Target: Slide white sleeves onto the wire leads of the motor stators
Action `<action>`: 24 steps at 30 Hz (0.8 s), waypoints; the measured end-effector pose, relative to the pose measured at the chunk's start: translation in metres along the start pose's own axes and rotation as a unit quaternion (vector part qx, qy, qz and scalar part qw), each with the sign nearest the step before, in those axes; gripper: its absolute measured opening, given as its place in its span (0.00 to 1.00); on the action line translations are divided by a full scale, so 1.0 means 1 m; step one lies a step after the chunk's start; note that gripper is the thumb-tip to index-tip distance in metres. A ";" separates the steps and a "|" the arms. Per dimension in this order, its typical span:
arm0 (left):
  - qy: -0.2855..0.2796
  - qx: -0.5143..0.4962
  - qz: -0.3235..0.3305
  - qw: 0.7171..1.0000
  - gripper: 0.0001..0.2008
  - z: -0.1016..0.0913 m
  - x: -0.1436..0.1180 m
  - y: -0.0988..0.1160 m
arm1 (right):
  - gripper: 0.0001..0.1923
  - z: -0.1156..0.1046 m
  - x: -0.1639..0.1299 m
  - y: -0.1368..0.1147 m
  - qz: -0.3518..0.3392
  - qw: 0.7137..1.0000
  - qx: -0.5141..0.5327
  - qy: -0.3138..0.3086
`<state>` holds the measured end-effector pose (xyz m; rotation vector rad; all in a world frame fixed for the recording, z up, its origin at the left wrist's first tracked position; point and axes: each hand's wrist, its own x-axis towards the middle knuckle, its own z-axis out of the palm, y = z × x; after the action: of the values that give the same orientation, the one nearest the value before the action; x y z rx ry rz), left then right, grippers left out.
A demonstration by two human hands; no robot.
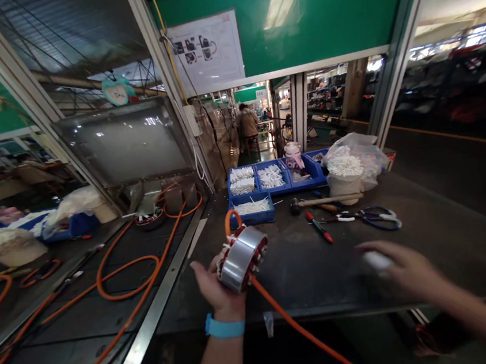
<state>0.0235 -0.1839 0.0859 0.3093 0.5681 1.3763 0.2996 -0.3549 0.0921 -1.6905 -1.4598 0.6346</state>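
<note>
Here the left hand (214, 286) grips a shiny metal stator (242, 257) (orange cable (292, 322) trailing); right hand (402, 269) blurred, grip unclear.

A round motor stator (243, 257), with a shiny silver metal band and red-and-white windings at its rims, is held tilted above the dark workbench's near edge. An orange cable (292, 321) is attached, looping over its top and trailing down-right below the bench.

No legible text, even on the posted sheet (207, 51)
</note>
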 end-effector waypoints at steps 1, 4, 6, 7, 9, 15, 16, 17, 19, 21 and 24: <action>0.005 -0.001 -0.006 1.000 0.33 0.006 -0.004 -0.007 | 0.16 0.024 0.006 -0.013 0.005 0.999 0.032 -0.024; 0.028 0.002 -0.021 0.999 0.31 0.014 -0.007 -0.019 | 0.19 0.106 0.015 -0.050 -0.019 0.973 0.106 -0.205; 0.059 0.007 -0.022 0.998 0.31 0.009 -0.003 -0.017 | 0.13 0.142 0.007 -0.054 -0.027 0.980 0.079 -0.180; 0.079 0.007 -0.017 0.997 0.30 0.004 0.002 -0.013 | 0.11 0.150 -0.002 -0.048 -0.044 0.978 0.061 -0.197; 0.118 0.008 0.016 0.993 0.28 -0.010 0.014 -0.003 | 0.10 0.146 -0.024 -0.021 -0.072 0.960 0.015 -0.271; 0.086 0.309 0.279 0.905 0.26 -0.047 0.049 0.014 | 0.12 0.081 -0.058 0.032 -0.011 0.965 -0.074 -0.251; 0.069 0.359 0.306 0.879 0.25 -0.050 0.050 0.011 | 0.13 0.075 -0.056 0.028 -0.015 0.970 -0.089 -0.224; 0.048 0.402 0.325 0.855 0.24 -0.051 0.051 0.008 | 0.13 0.071 -0.052 0.023 -0.021 0.973 -0.106 -0.206; -0.014 0.503 0.356 0.788 0.19 -0.052 0.049 -0.001 | 0.12 0.068 -0.041 0.014 -0.033 0.968 -0.146 -0.202; -0.094 0.648 0.395 0.645 0.18 -0.050 0.046 -0.007 | 0.10 0.066 -0.028 0.009 -0.056 0.953 -0.198 -0.223; -0.168 0.794 0.386 0.439 0.16 -0.037 0.035 -0.003 | 0.09 0.061 0.000 0.011 -0.103 0.937 -0.270 -0.196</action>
<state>0.0092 -0.1544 0.0467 2.6256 1.3496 1.0172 0.2573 -0.3398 0.0490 -1.8390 -2.2243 0.4983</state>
